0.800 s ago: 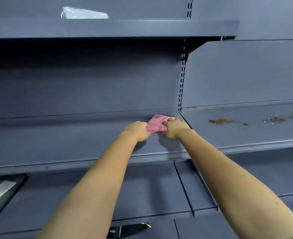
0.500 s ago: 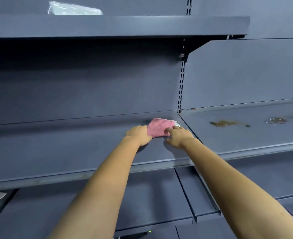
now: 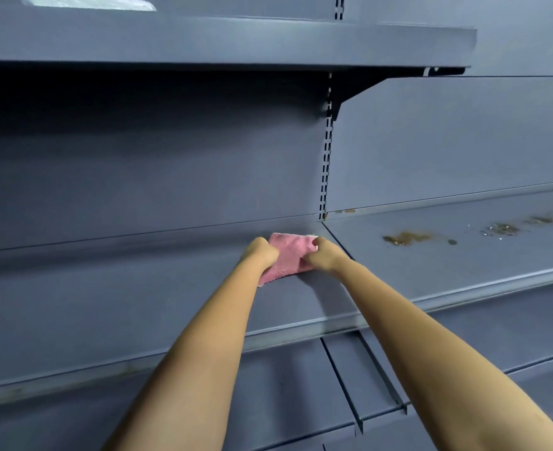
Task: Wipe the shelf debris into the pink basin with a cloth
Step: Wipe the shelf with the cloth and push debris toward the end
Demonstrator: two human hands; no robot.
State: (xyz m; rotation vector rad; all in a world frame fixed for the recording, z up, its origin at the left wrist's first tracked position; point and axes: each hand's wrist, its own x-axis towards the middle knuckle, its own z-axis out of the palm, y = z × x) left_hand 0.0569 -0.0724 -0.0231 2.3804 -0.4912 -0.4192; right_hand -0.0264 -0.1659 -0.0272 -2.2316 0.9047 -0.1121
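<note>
Head view: both hands grip the pink cloth on the shelf.
Left hand (image 3: 262, 253) and right hand (image 3: 322, 255) curl fingers on the cloth (image 3: 290, 255); debris (image 3: 405, 238) lies right, nearer the right hand; no basin visible.

The cloth (image 3: 290, 257) was pink and fluffy, bunched into a loose fold and lying on the grey metal shelf (image 3: 138, 304) near its right end, close to the back wall. The debris (image 3: 405, 238) lay further right on the neighbouring shelf section: brownish patches and small pale specks, scattered in a row, well apart from the cloth.
</note>
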